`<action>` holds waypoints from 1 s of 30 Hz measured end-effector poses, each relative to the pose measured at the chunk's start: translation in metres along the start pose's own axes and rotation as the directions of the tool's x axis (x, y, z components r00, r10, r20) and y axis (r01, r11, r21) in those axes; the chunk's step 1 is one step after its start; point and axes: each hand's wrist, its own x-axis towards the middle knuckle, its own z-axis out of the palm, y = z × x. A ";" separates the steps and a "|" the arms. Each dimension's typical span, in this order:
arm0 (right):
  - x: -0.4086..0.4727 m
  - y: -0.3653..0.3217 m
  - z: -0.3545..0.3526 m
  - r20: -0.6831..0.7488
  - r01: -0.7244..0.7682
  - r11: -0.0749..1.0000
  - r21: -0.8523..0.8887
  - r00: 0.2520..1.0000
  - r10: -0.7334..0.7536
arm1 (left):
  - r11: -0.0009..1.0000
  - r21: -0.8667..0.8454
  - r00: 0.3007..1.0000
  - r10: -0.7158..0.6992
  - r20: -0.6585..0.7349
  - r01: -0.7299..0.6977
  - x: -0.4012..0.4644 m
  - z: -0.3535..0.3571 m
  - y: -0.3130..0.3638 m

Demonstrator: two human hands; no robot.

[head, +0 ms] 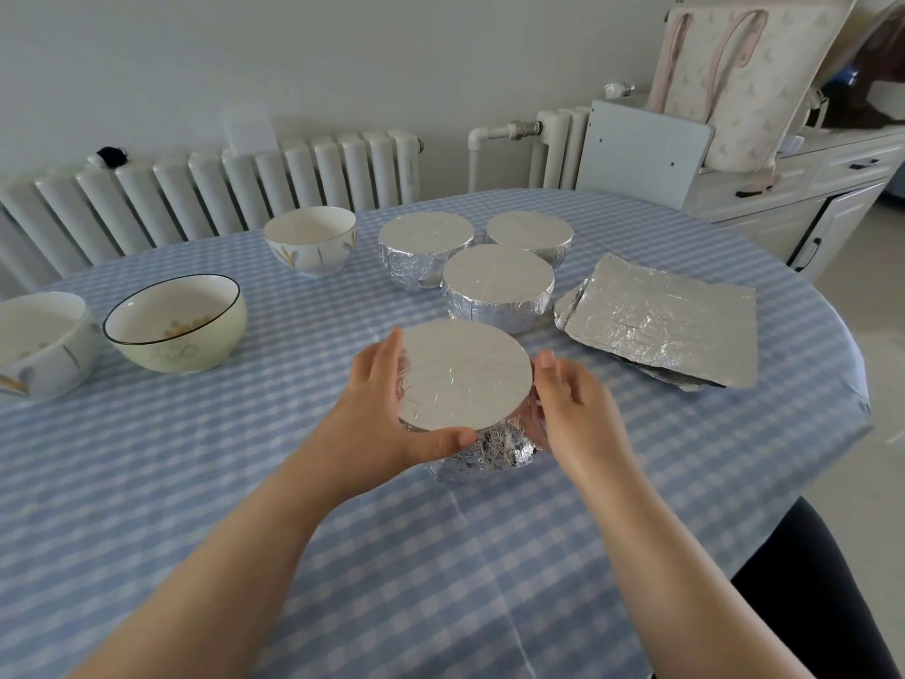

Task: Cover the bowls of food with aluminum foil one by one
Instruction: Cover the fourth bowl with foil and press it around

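Observation:
A foil-covered bowl (pixel 465 379) stands in the middle of the table. My left hand (pixel 387 414) holds its left side, with the thumb curled along the near rim. At the bowl's right side, my right hand (pixel 568 404) touches the crumpled foil with relaxed fingers. Behind it stand three more foil-covered bowls (pixel 497 281), (pixel 425 237), (pixel 530 231). A stack of loose foil sheets (pixel 661 316) lies at the right. Three uncovered bowls sit to the left: a pale yellow one (pixel 176 325), a white one (pixel 311 237) behind it, and another white one (pixel 39 340) at the far left edge.
The round table carries a blue checked cloth (pixel 343 556). White radiators (pixel 220 188) line the wall behind it. A white cabinet (pixel 793 198) with a bag (pixel 749 76) on top stands at the back right. A dark chair edge (pixel 808 590) shows at the lower right.

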 end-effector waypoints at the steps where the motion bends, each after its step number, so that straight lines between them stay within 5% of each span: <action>1: -0.002 -0.002 0.002 0.016 0.001 1.000 -0.007 1.000 0.000 | 1.000 0.003 1.000 -0.003 -0.025 0.003 -0.001 0.001 0.001; 8: 0.012 -0.011 0.003 0.067 -0.077 0.990 0.119 0.995 0.069 | 0.990 0.121 0.978 -0.045 -0.205 0.071 -0.013 0.021 0.017; 15: 0.010 -0.006 0.001 0.089 -0.044 0.988 0.149 0.996 0.031 | 0.996 0.052 0.987 -0.070 -0.148 0.079 -0.008 -0.002 0.010; 18: 0.008 -0.005 0.002 0.111 0.017 0.992 0.122 0.993 -0.030 | 0.991 0.131 0.979 0.065 -0.192 -0.040 -0.003 -0.008 0.001; 21: 0.007 -0.004 0.003 0.103 0.046 0.992 0.115 0.993 -0.058 | 0.966 0.196 0.979 0.189 -0.079 -0.171 0.001 -0.003 -0.003; 30: 0.007 0.006 0.013 -0.033 -0.044 0.997 0.059 0.998 0.046 | 0.990 0.118 0.996 0.087 -0.034 -0.083 0.001 0.000 -0.001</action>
